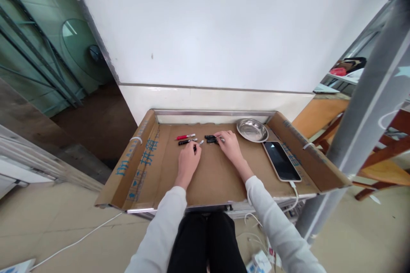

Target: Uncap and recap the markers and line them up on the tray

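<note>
My left hand [188,161] is closed on a short black pen with a pale end, held just above the cardboard. Right beyond its fingertips lie a black pen [186,141] and a red pen [184,137] with a white end, side by side. My right hand [229,144] has its fingers curled down over the near ends of dark pens [209,137] lying close together. Its fingertips cover part of them, so their exact number is hard to make out.
A cardboard lining [211,179] with raised sides covers the table. At the back right stands a round steel dish [252,130], with a phone [282,161] on a white cable in front of it. A grey metal post [361,111] rises at the right.
</note>
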A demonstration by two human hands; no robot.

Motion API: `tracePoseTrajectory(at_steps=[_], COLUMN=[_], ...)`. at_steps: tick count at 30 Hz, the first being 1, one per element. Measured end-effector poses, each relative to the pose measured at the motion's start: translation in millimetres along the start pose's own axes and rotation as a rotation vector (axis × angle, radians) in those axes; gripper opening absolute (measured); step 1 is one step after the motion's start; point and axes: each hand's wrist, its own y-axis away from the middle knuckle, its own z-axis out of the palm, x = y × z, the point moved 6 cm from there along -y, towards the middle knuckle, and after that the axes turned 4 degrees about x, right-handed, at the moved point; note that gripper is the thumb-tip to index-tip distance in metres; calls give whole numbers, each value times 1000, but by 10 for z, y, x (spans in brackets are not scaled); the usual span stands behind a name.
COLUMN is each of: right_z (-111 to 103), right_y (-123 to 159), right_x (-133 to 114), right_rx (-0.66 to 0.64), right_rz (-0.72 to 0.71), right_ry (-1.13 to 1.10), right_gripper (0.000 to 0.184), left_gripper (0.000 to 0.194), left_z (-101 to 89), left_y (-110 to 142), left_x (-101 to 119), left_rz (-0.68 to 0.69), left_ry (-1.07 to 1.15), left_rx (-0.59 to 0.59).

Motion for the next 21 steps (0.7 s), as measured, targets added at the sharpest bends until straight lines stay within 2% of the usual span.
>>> tracePoseTrajectory(at_steps=[6, 12, 16, 19, 21], right_z=[88, -46, -92, 53, 155], right_y=[12, 64, 198, 315, 364], right_x=[37, 23, -55, -120, -165], right_rx=[-20, 84, 152, 42, -52], right_rz=[2, 84, 243, 431, 523], right_ry=[50, -102, -464, -897, -1134], right_gripper=[20, 23, 27, 31, 28], left_gripper=[16, 18, 22, 24, 23], left_z=[37, 26, 0, 11, 14], left_y=[-32, -56, 15, 104, 119], left_x=[-6, 16, 171, 307, 337], left_rz=[-34, 16, 207, 362, 398], left_ry=[7, 175, 277, 312, 351], left_rx=[-22, -13, -101, -202, -193])
